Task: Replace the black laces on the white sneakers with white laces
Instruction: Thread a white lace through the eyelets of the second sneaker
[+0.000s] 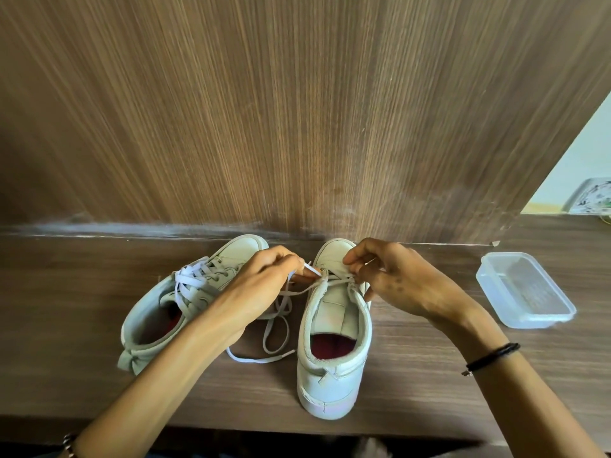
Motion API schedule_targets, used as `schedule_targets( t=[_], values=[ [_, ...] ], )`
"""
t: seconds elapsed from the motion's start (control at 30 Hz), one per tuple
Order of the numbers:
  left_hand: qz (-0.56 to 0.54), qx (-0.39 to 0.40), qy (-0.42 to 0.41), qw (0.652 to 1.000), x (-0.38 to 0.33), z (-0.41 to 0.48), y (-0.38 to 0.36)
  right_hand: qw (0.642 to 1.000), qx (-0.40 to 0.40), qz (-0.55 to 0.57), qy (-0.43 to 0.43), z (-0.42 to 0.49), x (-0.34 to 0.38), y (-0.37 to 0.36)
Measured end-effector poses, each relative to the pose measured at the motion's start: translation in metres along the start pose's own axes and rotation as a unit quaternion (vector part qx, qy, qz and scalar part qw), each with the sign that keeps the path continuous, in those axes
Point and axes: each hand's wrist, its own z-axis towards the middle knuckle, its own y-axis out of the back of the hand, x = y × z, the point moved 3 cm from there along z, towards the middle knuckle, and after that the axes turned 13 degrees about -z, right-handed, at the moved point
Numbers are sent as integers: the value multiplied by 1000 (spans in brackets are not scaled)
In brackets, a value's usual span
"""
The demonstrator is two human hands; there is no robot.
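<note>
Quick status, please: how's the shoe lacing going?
Left hand and right hand pinch the white lace at the right sneaker's front eyelets. Left sneaker already laced white. Plastic box aside.

A wood-grain panel [297, 110] stood upright at the back and filled most of the view. Its grain ran vertically, in brown tones. A darker brown wooden surface [429, 352] lay flat in front and met the panel at a straight seam. A whitish scuff mark [132, 228] ran along the foot of the panel on the left half. Beyond the panel's right edge, a pale wall [585, 153] was brightly lit. A patterned object [591, 196], cut by the frame edge, stood against that wall; its kind could not be told. Below the front edge of the surface lay a dark gap [264, 441].
</note>
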Motion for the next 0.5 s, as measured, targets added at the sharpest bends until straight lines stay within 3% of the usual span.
schedule_targets(
  t=[0.4,0.5],
  values=[
    [5,9,-3,1000,-15,-9,-5,998,-59,-15,-18,3,-8,4],
    [127,13,-62,990,-17,-6,-3,995,-93,12,14,2,3,7]
  ],
)
